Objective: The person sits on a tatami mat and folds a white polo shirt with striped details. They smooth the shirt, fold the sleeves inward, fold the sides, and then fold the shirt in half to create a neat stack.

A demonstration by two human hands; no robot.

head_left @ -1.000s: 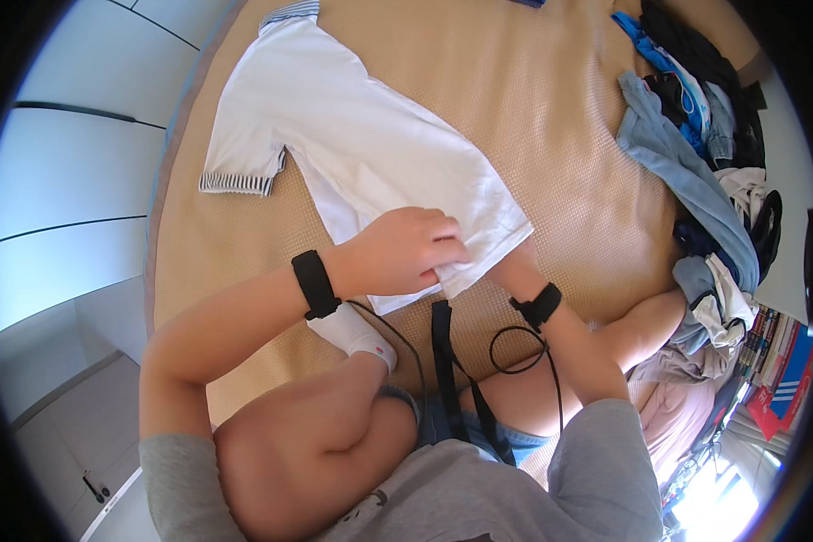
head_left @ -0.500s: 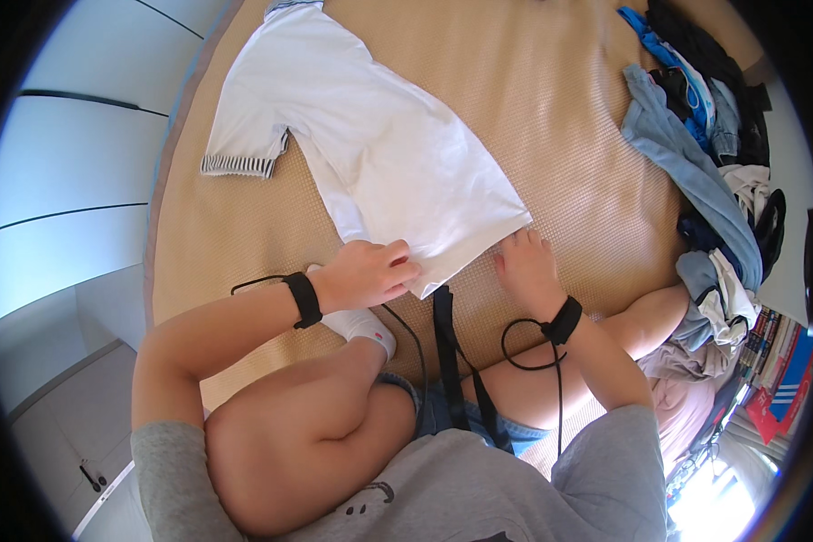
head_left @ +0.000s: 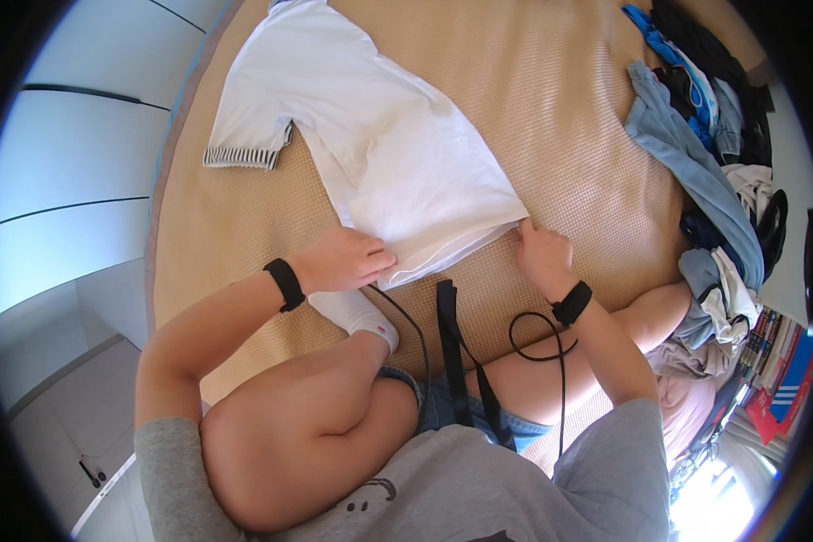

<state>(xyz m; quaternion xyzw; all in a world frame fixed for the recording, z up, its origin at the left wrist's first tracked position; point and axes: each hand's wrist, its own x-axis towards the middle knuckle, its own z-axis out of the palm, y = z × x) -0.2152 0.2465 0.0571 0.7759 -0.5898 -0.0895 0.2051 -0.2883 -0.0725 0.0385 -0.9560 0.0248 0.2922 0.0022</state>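
A white short-sleeved shirt (head_left: 397, 163) lies folded lengthwise on the woven mat (head_left: 551, 117), its hem toward me. One sleeve points left and ends in a striped cuff (head_left: 241, 158). At the hem's left corner, my left hand (head_left: 345, 259) has its fingers closed on the fabric. My right hand (head_left: 546, 256) pinches the right corner of the hem between thumb and forefinger. Two layers of cloth show along the hem between my hands. The collar end runs up to the top edge of the view.
Heaped along the right side are clothes, among them blue jeans (head_left: 686, 163) and a black garment (head_left: 714, 45). Books (head_left: 772, 348) stand beyond them. White cabinets (head_left: 81, 144) line the left. A black strap (head_left: 452, 352) and thin cables lie by my bent legs.
My left hand has shifted left along the hem. My right hand has closed on the right corner, and the hem has spread wider, with its layers now showing.
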